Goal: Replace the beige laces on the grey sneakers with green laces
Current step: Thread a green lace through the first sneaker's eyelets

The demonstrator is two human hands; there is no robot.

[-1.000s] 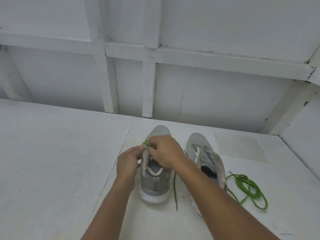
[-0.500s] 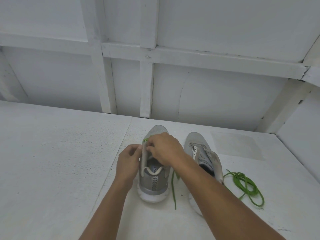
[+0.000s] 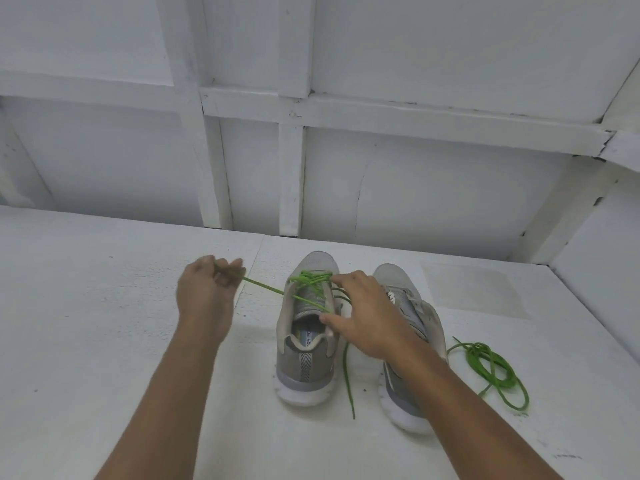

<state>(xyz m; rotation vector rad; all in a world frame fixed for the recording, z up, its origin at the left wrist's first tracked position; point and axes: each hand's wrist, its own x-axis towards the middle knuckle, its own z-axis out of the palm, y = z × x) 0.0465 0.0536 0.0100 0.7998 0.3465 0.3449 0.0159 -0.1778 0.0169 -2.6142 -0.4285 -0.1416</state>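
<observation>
Green lace (image 3: 311,277) criss-crosses the toe-end eyelets of the half-laced sneaker (image 3: 304,358). This shoe stands on the white table (image 3: 104,323), heel toward the near edge, roughly midway between the left and right edges. One run of the lace stretches taut from the eyelets toward the left edge, where the left grip (image 3: 204,296) pinches it between curled fingers. The lace's other end trails slack on the table between the two shoes. The right grip (image 3: 367,317) lies spread over the shoe's right side, thumb at the collar and fingers by the eyelets, clasping nothing.

The step in hand looks like snugging a crossing that has just been threaded. The upper eyelets are not yet laced. The next move likely calls for keeping the shoe pinned while the pinched end is fed into the next free eyelet, without loosening the rows below.

Counted, there are two grey sneakers. The unlaced sneaker (image 3: 403,306) stands just beside the first, toward the right edge, and shows no lace. There are two green laces, the spare lace (image 3: 490,367) lying coiled nearer the right edge. No beige lace is in view.
</observation>
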